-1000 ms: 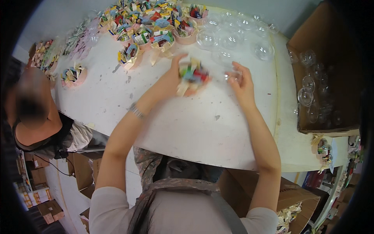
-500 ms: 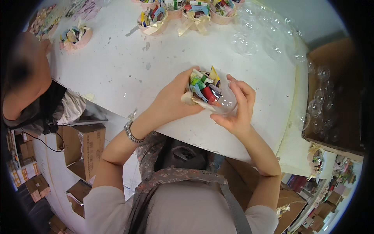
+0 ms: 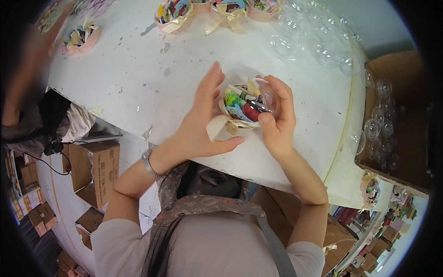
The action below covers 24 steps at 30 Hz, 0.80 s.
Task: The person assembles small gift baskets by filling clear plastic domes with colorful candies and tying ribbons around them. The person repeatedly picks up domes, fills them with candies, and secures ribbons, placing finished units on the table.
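Observation:
A round gift box (image 3: 236, 102), packed with small green, red and blue packets, stands on the white table between my hands. A clear plastic dome (image 3: 271, 94) leans over its right part, and my right hand (image 3: 282, 131) curves around the dome with fingers behind and thumb in front. My left hand (image 3: 196, 122) is off to the left of the box, thumb and fingers spread wide. Cream ribbon (image 3: 217, 125) hangs at the box's front left, close to that palm. Whether the dome's edge sits on the box rim all round cannot be made out.
Several filled pink boxes with ribbon bows (image 3: 229, 14) stand at the back. Clear domes (image 3: 288, 46) cover the back right, and more lie in a cardboard box (image 3: 401, 111) at the right. Another filled box (image 3: 82, 39) is at the far left, near a co-worker's blurred arm (image 3: 27, 69).
My left hand has let go of the box and opened out to its left. My right hand has brought the dome in over the box. The co-worker's arm has moved.

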Motion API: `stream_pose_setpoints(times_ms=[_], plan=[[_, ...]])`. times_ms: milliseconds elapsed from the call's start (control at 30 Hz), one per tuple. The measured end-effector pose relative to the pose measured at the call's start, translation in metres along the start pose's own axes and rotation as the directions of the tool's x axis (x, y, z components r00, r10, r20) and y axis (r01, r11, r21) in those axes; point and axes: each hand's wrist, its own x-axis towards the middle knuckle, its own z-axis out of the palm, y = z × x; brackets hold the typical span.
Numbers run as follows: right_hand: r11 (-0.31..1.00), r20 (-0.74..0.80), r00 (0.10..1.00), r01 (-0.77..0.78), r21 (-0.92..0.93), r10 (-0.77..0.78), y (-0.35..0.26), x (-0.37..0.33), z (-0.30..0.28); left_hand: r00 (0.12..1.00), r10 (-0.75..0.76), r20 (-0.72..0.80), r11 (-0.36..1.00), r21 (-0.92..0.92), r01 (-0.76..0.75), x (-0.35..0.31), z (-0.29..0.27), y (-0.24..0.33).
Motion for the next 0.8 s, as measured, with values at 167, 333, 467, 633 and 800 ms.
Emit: stream_pose_setpoints(times_ms=[167, 333, 467, 633, 800], plan=[[0.971, -0.108, 0.991, -0.052, 0.233, 0.079, -0.006, -0.006, 0.005, 0.985, 0.141, -0.097, 0.936, 0.336, -0.101, -0.018, 0.018, -0.005], [0.99, -0.106, 0.986, 0.131, 0.048, -0.125, 0.001, -0.013, 0.002, 0.994, 0.089, -0.067, 0.986, 0.144, -0.079, -0.021, 0.011, -0.002], [0.785, 0.149, 0.858, 0.511, -0.351, -0.492, 0.009, -0.005, -0.003, 0.995, 0.075, -0.061, 0.984, 0.169, -0.063, -0.007, 0.001, 0.01], [0.773, 0.149, 0.905, 0.418, -0.478, -0.397, 0.007, 0.016, 0.0, 0.992, -0.118, -0.047, 0.982, -0.153, 0.109, 0.007, 0.007, -0.01], [0.931, 0.064, 0.996, 0.074, -0.356, -0.054, 0.001, 0.016, 0.002, 0.992, 0.087, 0.088, 0.979, 0.178, -0.102, 0.018, 0.001, -0.01]])
